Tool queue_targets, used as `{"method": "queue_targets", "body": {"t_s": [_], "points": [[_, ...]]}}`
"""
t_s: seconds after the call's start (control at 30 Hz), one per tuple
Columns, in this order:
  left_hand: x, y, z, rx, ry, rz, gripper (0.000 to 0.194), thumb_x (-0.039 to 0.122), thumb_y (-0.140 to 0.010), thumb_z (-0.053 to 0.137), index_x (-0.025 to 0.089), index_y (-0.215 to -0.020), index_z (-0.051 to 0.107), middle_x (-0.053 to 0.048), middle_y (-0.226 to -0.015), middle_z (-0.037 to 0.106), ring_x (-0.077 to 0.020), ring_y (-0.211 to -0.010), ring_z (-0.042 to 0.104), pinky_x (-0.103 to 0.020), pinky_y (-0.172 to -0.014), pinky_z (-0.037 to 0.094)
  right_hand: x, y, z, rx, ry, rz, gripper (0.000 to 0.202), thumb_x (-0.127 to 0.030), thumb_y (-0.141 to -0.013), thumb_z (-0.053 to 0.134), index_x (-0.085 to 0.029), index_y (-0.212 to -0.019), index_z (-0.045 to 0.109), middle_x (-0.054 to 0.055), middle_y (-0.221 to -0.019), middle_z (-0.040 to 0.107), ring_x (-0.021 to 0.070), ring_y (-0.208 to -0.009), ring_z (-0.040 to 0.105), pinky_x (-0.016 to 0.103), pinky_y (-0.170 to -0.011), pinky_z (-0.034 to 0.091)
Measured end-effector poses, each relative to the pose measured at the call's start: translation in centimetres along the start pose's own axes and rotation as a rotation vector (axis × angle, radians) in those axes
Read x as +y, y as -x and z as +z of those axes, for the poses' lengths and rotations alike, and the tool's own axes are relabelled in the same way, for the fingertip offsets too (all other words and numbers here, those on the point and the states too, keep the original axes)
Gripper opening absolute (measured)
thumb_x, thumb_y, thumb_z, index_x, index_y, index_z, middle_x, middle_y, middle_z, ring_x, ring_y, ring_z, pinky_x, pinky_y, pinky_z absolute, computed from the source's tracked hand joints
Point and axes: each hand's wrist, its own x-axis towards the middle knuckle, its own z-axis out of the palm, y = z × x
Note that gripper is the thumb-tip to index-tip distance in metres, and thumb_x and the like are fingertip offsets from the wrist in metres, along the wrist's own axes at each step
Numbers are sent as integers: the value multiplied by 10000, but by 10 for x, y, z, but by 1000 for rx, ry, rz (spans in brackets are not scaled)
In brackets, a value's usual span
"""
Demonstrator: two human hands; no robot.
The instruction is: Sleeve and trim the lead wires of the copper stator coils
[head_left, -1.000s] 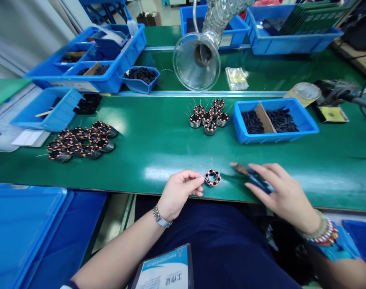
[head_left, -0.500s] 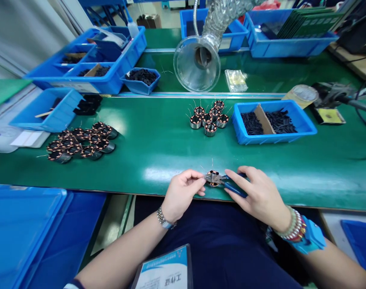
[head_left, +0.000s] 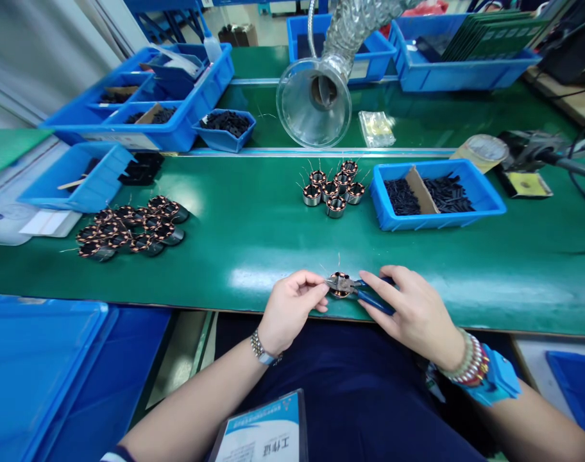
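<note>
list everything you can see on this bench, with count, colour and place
wound coil: one, copper and black, near bench edge, between both hands
cutters: one, blue handles, tip at the coil
upright coils: about six, silver and copper, bench centre
lying coils: a dozen or so, dark, left
parts tray: one, blue, black pieces inside, right of the upright coils
bins: several, blue, far left
extractor funnel: one, clear, above centre
bench mat: green
badge: one, blue and white, at the lap
left hand: steadies the coil
right hand: grips the cutters
</note>
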Motion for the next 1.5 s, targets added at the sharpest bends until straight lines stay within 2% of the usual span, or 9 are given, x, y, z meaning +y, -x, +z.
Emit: {"method": "queue_targets", "body": {"t_s": [0.33, 0.5, 0.67, 0.77, 0.87, 0.93, 1.0, 1.13, 1.5], "points": [[1, 1, 1, 5, 7, 0, 94, 216, -700, 622, 133, -718, 584, 18, -552, 599, -65, -512, 570, -173, -541, 488, 0, 0, 1, 0, -8, -11, 355, -326, -792, 513, -155, -1103, 529, 111, -907, 532, 196, -802, 510, 322, -666, 456], [1, 1, 1, 2, -10, 9, 127, 235, -706, 622, 121, -737, 576, 8, -570, 587, -67, -522, 560, -180, -544, 490, 1, 3, 4, 17, -107, 2, 361, -305, -796, 514, -147, -1121, 508, 98, -908, 541, 177, -801, 518, 306, -692, 469], [2, -1, 0, 4, 20, 17, 372, 289, -681, 650, 166, -1001, 506, -41, -957, 576, -75, -632, 565, -188, -510, 487, 12, 4, 1, 103, -131, 152, 371, -321, -793, 516, -181, -1136, 505, 85, -924, 538, 171, -791, 535, 303, -692, 478], [5, -10, 5, -57, -40, -13, 415, 288, -680, 646, 167, -1050, 501, -64, -1041, 564, -35, -537, 512, -149, -407, 408, 18, 4, -2, 97, -118, 222, 399, -344, -782, 529, -187, -1148, 506, 81, -918, 533, 172, -774, 538, 304, -685, 478], [12, -21, 12, -79, -27, -30, 342, 268, -684, 632, 158, -994, 538, -44, -924, 608, 6, -407, 394, -128, -329, 270, 20, 5, -3, 75, -114, 251, 409, -350, -781, 528, -181, -1153, 506, 86, -927, 525, 176, -783, 532, 308, -688, 473], [16, -27, 17, -84, 17, -48, 272, 249, -685, 624, 143, -926, 558, -20, -780, 625, 9, -373, 350, -134, -331, 231, 20, 7, -2, 65, -106, 239, 399, -356, -784, 521, -184, -1145, 512, 89, -935, 520, 181, -791, 525, 319, -691, 467], [19, -30, 20, -70, 38, -51, 194, 226, -682, 620, 132, -845, 574, -5, -683, 623, 3, -371, 347, -143, -352, 241, 19, 8, 0, 58, -87, 220, 392, -362, -786, 514, -184, -1135, 520, 94, -937, 516, 188, -799, 517, 333, -690, 460], [20, -30, 21, -49, 26, -18, 122, 247, -692, 610, 131, -723, 589, 4, -646, 621, -8, -400, 378, -154, -402, 289, 17, 6, 4, 57, -38, 190, 394, -360, -785, 511, -172, -1130, 528, 104, -937, 512, 200, -815, 504, 338, -687, 446], [18, -30, 22, -36, -1, 14, 111, 240, -676, 617, 133, -703, 605, 9, -627, 609, -27, -438, 416, -170, -455, 337, 17, -1, 4, 67, -28, 156, 374, -355, -793, 503, -169, -1116, 533, 94, -902, 523, 184, -779, 506, 316, -659, 445]]}}
